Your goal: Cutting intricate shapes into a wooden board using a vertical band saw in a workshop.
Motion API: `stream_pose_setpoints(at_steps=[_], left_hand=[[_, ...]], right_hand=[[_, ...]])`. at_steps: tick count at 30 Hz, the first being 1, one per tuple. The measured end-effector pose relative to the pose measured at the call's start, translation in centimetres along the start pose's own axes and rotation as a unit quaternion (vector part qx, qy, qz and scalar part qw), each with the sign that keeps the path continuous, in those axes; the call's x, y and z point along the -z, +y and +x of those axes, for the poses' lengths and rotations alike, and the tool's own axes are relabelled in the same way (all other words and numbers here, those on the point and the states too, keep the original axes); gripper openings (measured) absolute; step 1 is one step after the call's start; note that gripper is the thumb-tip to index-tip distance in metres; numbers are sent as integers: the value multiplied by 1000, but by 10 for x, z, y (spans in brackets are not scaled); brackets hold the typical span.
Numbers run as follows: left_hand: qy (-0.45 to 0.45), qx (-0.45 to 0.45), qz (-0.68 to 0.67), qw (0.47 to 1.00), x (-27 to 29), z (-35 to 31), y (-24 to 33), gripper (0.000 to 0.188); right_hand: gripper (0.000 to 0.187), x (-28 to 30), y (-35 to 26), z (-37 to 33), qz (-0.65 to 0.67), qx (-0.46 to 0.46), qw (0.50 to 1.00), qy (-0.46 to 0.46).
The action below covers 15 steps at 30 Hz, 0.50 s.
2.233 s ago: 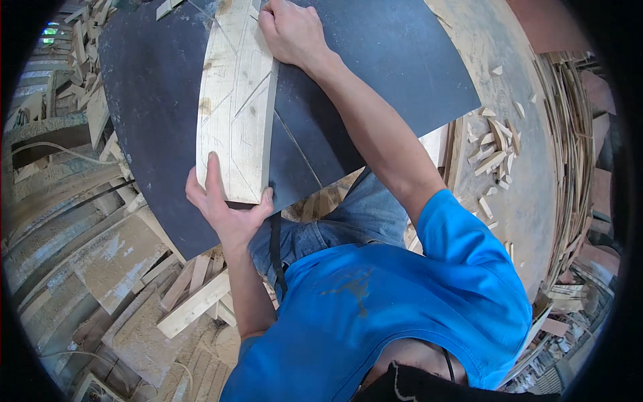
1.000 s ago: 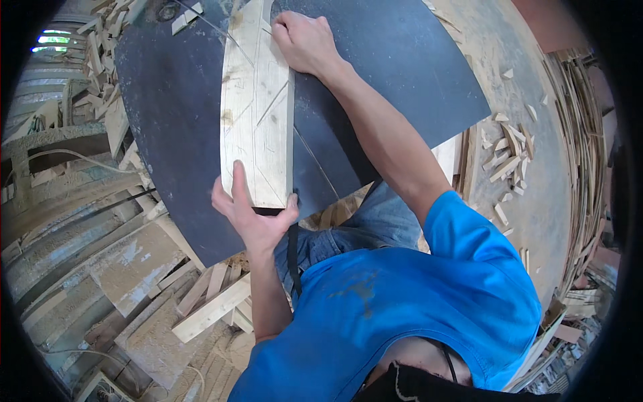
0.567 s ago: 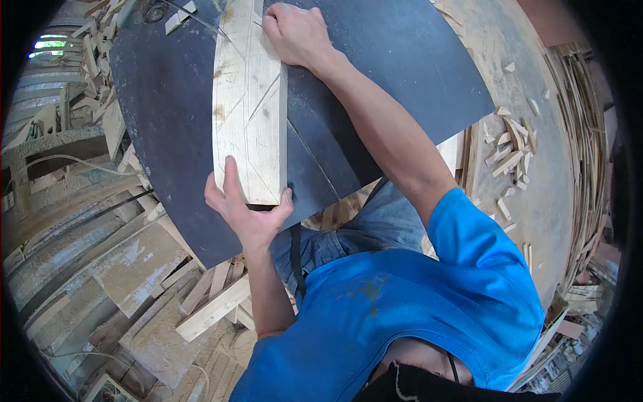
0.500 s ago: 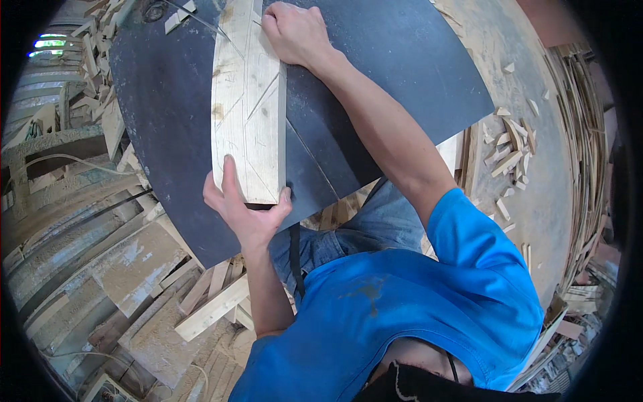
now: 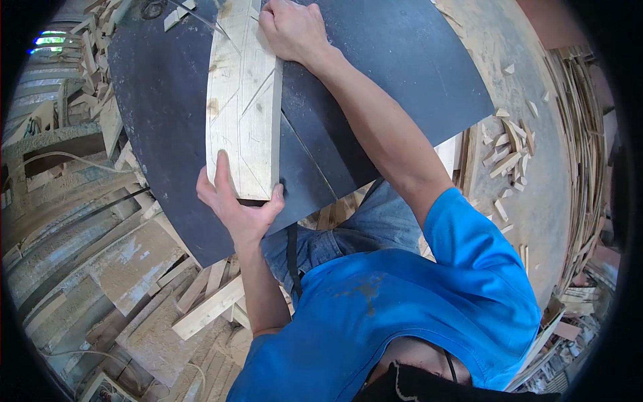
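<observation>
small wood offcuts (image 5: 507, 163), loose heap, near three o'clock, on a dusty flat surface (image 5: 539, 221). thin wooden strips (image 5: 589, 154), stacked, three o'clock, farther out. reddish-brown panel (image 5: 552, 23), two o'clock. pale squared timber (image 5: 209, 307), between seven and eight. dust-covered board (image 5: 134, 268), eight o'clock. pale cord (image 5: 63, 152), nine o'clock. wood scraps (image 5: 92, 58), piled, ten o'clock.

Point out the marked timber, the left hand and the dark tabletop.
Marked timber (image 5: 240, 107), head view: middle of its upper face.
Left hand (image 5: 242, 213), head view: middle of the hand.
Dark tabletop (image 5: 402, 74), head view: bare right part.
</observation>
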<state>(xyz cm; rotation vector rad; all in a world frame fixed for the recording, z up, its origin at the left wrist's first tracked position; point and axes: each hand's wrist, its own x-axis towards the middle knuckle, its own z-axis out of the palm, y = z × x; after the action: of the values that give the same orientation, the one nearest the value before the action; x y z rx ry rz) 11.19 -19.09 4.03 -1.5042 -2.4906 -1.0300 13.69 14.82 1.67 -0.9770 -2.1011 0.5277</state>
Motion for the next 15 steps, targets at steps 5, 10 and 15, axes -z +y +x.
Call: stream_pose_setpoints(at_steps=[5, 10, 15], left_hand=[[-3, -10, -2, 1000, 2, 1, -4, 110], [-17, -5, -18, 1000, 15, -11, -2, 109], [-5, -14, -12, 1000, 5, 2, -3, 115]], right_hand=[[38, 0, 3, 1, 24, 6, 1000, 5], [35, 9, 1, -14, 45, 18, 999, -2], [34, 6, 1, -6, 32, 23, 999, 7]])
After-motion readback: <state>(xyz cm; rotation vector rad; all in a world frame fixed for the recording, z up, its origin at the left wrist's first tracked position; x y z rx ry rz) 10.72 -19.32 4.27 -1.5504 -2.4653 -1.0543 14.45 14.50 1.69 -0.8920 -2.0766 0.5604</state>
